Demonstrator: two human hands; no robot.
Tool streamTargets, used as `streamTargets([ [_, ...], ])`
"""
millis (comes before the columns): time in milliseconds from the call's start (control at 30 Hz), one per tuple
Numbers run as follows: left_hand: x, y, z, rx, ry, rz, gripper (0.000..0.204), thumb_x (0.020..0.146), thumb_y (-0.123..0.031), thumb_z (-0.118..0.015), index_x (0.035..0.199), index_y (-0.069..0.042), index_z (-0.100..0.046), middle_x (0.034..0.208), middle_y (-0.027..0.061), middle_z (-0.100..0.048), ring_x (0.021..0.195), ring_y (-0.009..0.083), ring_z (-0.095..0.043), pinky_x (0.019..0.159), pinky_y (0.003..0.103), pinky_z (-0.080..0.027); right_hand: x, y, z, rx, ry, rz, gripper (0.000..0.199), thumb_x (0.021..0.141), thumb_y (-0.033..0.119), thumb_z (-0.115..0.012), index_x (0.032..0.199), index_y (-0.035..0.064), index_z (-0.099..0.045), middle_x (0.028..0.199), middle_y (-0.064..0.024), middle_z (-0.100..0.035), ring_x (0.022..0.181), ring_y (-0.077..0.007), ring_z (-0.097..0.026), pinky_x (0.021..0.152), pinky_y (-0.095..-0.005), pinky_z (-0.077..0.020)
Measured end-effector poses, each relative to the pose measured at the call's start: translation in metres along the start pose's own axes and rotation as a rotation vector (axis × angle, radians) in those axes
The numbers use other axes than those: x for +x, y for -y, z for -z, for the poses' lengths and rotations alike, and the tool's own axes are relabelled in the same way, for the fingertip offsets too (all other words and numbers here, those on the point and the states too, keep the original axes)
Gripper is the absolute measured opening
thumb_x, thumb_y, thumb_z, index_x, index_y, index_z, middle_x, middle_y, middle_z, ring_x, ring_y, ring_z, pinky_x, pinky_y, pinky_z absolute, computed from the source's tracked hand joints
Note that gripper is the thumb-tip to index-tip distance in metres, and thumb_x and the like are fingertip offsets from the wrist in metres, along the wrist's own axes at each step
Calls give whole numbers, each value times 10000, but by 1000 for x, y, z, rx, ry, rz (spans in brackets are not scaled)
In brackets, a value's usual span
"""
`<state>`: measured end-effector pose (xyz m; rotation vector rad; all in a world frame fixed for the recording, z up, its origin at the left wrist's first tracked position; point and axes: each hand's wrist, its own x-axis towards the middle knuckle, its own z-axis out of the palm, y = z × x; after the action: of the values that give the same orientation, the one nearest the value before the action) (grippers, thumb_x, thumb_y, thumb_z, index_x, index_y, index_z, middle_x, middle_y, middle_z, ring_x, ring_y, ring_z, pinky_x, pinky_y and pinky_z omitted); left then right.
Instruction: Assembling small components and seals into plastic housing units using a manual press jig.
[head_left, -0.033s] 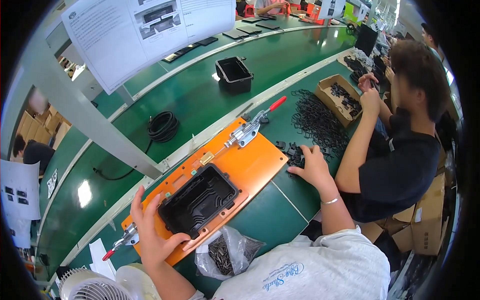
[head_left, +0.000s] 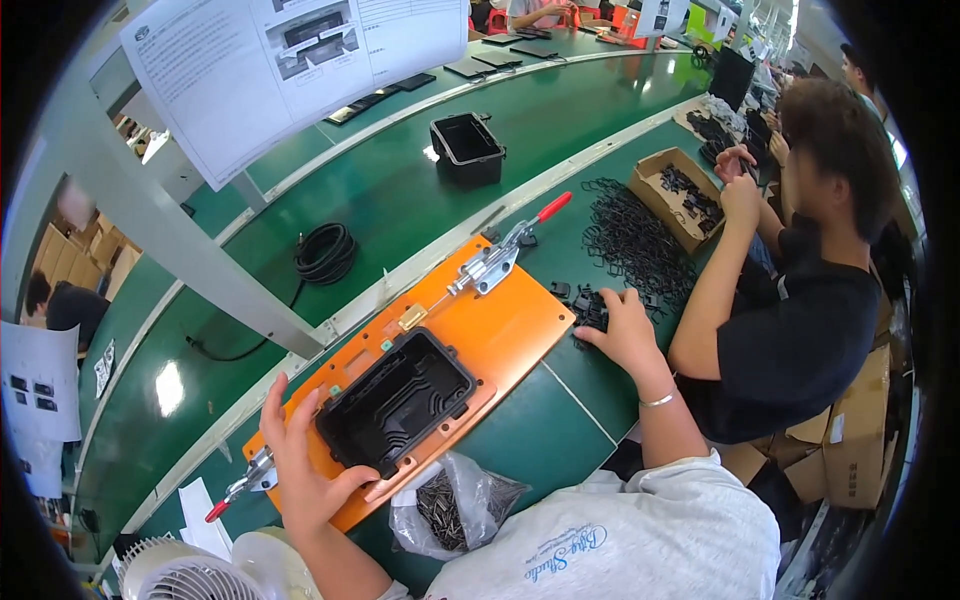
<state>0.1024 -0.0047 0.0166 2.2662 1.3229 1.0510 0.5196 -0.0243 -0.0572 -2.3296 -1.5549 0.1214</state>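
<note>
A black rectangular plastic box lies with its hollow side up on an orange fixture plate. My left hand is at the box's left end, fingers stretched and apart, the thumb against the near corner and the index finger by the far one. Over a small pile of black plastic parts, to the right of the plate, my right hand has its thumb and index finger apart. Its other fingers are partly hidden, and nothing shows in its grip.
Toggle clamps with red handles stand at the plate's far right and left end. A bag of metal pins lies nearby. Beyond are black wire loops, a carton, another box and coiled cable. A co-worker sits right.
</note>
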Motion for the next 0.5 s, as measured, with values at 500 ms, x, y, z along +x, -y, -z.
streamTargets([
  [500,-2,5,7,87,-37,-34,935,575,-643,-748,1305,-121,-485,1444,230,-292,1311,404,-321,1028,529,-278,22,-20,-15,398,-302,99,142,706,15,-710,827,-2,-638,760,-136,-613,678,-260,-615,635,-339,-492],
])
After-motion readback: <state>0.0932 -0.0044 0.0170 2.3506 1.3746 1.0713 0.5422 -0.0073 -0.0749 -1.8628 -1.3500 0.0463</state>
